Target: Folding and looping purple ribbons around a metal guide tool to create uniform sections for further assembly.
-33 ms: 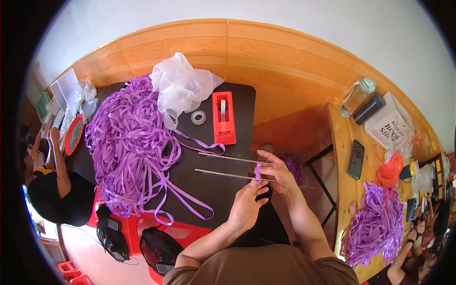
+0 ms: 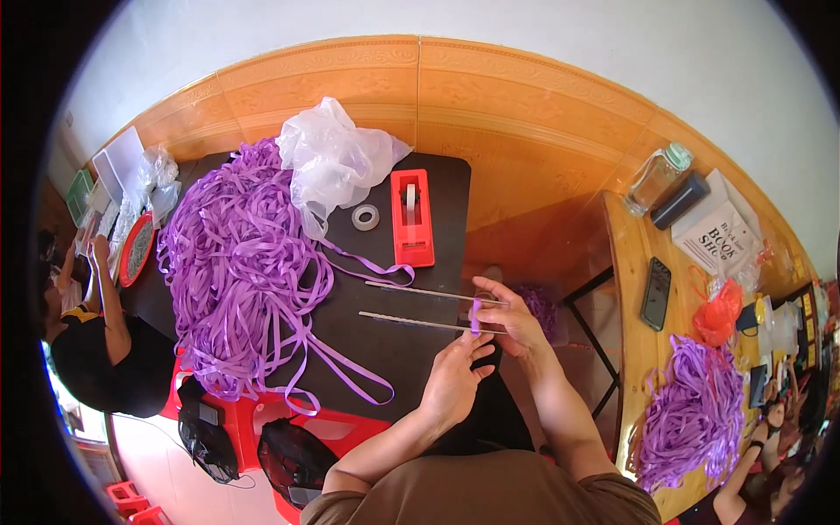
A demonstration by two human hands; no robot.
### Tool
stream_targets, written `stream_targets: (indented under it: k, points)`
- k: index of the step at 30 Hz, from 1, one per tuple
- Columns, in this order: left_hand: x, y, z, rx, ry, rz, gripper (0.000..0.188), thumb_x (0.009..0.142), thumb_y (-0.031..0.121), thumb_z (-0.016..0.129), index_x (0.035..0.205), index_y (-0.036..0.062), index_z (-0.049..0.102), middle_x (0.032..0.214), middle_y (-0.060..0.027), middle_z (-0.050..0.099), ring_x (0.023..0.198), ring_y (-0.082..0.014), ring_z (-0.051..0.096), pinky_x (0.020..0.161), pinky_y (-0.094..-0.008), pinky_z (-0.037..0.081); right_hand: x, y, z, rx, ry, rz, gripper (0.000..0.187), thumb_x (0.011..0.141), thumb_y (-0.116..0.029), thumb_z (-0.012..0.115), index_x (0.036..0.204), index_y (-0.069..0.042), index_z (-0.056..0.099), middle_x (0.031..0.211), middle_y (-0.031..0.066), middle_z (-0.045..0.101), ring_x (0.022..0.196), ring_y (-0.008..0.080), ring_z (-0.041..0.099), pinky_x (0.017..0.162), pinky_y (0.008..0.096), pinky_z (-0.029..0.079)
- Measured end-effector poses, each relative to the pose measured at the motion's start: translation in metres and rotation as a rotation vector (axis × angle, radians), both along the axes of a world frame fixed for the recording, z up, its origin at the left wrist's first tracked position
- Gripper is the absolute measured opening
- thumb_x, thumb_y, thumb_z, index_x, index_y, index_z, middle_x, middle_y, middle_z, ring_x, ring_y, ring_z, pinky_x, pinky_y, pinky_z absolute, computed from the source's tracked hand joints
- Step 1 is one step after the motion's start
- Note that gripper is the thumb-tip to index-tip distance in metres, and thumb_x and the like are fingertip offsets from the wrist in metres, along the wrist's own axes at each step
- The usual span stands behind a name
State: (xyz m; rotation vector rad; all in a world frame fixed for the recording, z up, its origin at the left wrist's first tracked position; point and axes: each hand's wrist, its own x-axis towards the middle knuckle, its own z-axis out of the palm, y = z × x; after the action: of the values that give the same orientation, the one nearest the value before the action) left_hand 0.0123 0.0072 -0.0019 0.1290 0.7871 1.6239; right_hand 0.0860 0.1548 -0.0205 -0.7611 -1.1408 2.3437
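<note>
Two thin metal rods run roughly side by side over the right front edge of the dark table. A short band of purple ribbon spans both rods near their right ends. My left hand pinches the ribbon's lower end beside the nearer rod. On the far side, my right hand closes its fingers at the ribbon and rod ends, its index finger partly extended. What holds the rods is hidden. A large tangled heap of purple ribbon lies to the left, with loose loops trailing toward the rods.
On the dark table are a red tape dispenser, a tape roll and a clear plastic bag. A wooden table at right bears a phone, a glass bottle and more ribbon. Another person sits at left.
</note>
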Motion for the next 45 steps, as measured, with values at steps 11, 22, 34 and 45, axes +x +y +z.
stream_targets:
  k: [11,22,34,45]
  points:
    - [0.002,0.0,-0.002,-0.014,-0.001,0.007,0.037,0.095,0.038,0.045,0.117,0.0085,0.052,0.126,-0.0115,0.051,0.113,-0.0224,0.047,0.089,-0.0385,0.037,-0.006,0.002,-0.002,0.014,-0.024,0.013,0.062,0.069,0.006,0.065,0.128,0.001,0.046,0.093,0.0081,0.057,0.084,0.0169,0.059,0.075,0.0299,0.049]
    - [0.001,0.001,0.003,0.002,-0.042,0.031,0.034,0.096,0.034,0.048,0.116,0.0076,0.054,0.116,-0.007,0.056,0.105,-0.0174,0.049,0.085,-0.0363,0.038,-0.006,0.002,-0.018,-0.157,0.194,0.118,0.049,0.082,-0.003,0.055,0.13,-0.002,0.043,0.084,0.011,0.058,0.083,0.021,0.06,0.073,0.0324,0.049]
    - [0.002,0.0,-0.006,0.015,0.021,-0.01,0.045,0.094,0.04,0.043,0.124,0.0068,0.048,0.128,-0.0109,0.049,0.115,-0.0221,0.045,0.091,-0.0382,0.035,-0.013,-0.004,-0.041,-0.363,0.678,0.209,0.056,0.089,-0.023,0.058,0.139,-0.008,0.036,0.085,0.0095,0.053,0.085,0.022,0.053,0.077,0.033,0.046]
    - [0.002,0.0,-0.001,0.014,-0.039,0.033,0.033,0.095,0.035,0.048,0.114,0.0087,0.055,0.116,-0.0068,0.055,0.105,-0.0171,0.049,0.085,-0.0359,0.038,-0.004,0.007,-0.038,-0.168,0.387,0.152,0.06,0.08,0.002,0.062,0.135,-0.006,0.04,0.089,0.0141,0.063,0.078,0.0222,0.063,0.068,0.0326,0.051]
